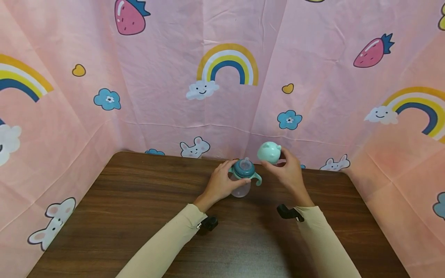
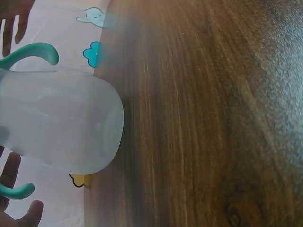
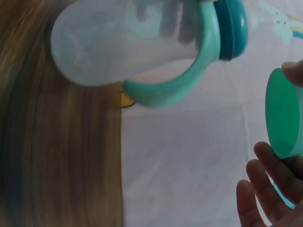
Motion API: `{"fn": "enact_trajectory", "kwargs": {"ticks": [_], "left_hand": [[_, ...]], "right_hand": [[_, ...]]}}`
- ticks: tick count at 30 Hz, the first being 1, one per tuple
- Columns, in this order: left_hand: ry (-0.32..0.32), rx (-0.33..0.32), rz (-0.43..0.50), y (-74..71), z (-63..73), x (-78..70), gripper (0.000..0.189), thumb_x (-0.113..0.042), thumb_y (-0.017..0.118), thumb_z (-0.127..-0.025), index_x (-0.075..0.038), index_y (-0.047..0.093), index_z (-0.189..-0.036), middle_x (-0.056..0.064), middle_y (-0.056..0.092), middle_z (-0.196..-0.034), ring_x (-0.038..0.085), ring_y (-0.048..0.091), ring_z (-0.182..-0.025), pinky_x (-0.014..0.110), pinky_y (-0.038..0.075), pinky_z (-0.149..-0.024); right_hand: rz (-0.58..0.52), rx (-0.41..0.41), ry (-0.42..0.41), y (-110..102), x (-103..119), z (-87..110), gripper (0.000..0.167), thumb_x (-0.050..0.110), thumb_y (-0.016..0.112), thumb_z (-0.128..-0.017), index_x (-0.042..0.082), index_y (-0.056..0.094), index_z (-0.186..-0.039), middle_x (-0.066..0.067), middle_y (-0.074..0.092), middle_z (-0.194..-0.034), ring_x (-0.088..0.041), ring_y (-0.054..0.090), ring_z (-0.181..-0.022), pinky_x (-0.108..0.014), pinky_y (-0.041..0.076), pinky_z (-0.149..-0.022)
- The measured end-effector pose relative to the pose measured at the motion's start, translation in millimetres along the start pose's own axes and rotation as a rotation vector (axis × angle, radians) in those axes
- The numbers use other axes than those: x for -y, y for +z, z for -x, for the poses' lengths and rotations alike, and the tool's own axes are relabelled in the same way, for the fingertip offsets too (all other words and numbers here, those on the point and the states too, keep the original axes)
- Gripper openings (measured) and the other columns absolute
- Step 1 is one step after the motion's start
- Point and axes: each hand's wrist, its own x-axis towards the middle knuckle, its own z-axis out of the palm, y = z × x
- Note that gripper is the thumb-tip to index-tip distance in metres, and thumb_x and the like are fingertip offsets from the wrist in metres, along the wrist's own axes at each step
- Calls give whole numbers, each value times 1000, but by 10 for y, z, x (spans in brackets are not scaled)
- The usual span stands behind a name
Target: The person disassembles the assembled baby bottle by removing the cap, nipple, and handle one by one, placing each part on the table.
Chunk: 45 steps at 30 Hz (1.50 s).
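Note:
My left hand [image 1: 222, 179] grips a clear baby bottle [image 1: 241, 189] around its upper part. The bottle is upright, with a teal collar, a bare teat [image 1: 246, 163] on top and two mint handles; one handle [image 1: 258, 178] sticks out to the right. In my right hand [image 1: 288, 170] is a mint bottle cap [image 1: 269, 153] with small ear-like bumps, pinched between thumb and fingers. The cap is raised up and to the right of the teat, apart from it. Its hollow green inside [image 3: 282, 116] faces the bottle in the right wrist view.
A dark wood-grain table [image 1: 114, 216] lies under both hands. Pink printed cloth [image 1: 163, 104] hangs behind it and along both sides, close to the table's back edge. Black camera straps [image 1: 209, 223] are on both wrists over pale sleeves.

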Motion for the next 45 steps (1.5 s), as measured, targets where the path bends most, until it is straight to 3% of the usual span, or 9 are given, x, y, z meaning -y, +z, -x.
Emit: {"fn": "enact_trajectory", "kwargs": {"ticks": [5, 12, 15, 33, 45], "left_hand": [[11, -6, 4, -6, 3, -6, 79, -41, 93, -91, -2, 61, -153, 16, 67, -146, 39, 62, -133, 59, 52, -107], [-1, -6, 14, -6, 10, -11, 80, -41, 92, -92, -1, 60, -153, 16, 66, -147, 40, 61, -134, 61, 51, -109], [0, -3, 17, -7, 15, -14, 80, -41, 92, -92, -1, 60, -153, 17, 66, -146, 40, 61, -134, 61, 51, -109], [-5, -3, 14, -4, 26, 0, 79, -41, 93, -91, -2, 61, -152, 15, 67, -145, 38, 61, -134, 60, 50, -111], [9, -3, 3, -2, 7, 9, 81, -42, 92, -92, 0, 60, -153, 17, 65, -148, 40, 59, -137, 62, 48, -113]], "right_hand": [[24, -17, 23, -29, -117, 34, 67, 29, 91, -92, 0, 63, -146, -19, 71, -121, -37, 73, -102, -24, 57, -79], [66, 10, 40, -29, -290, 64, 67, 26, 91, -93, -5, 61, -145, -24, 71, -122, -43, 75, -105, -52, 63, -88], [89, 26, 43, -12, -360, 72, 68, 25, 91, -93, -7, 60, -144, -27, 71, -121, -44, 75, -104, -58, 62, -90], [191, 93, 151, 55, -642, 98, 78, 30, 94, -91, -7, 57, -149, -30, 65, -140, -46, 66, -120, -62, 54, -100], [276, 164, 202, 62, -882, 107, 70, 36, 94, -89, -4, 63, -139, -25, 72, -125, -38, 66, -103, -53, 54, -88]]}}
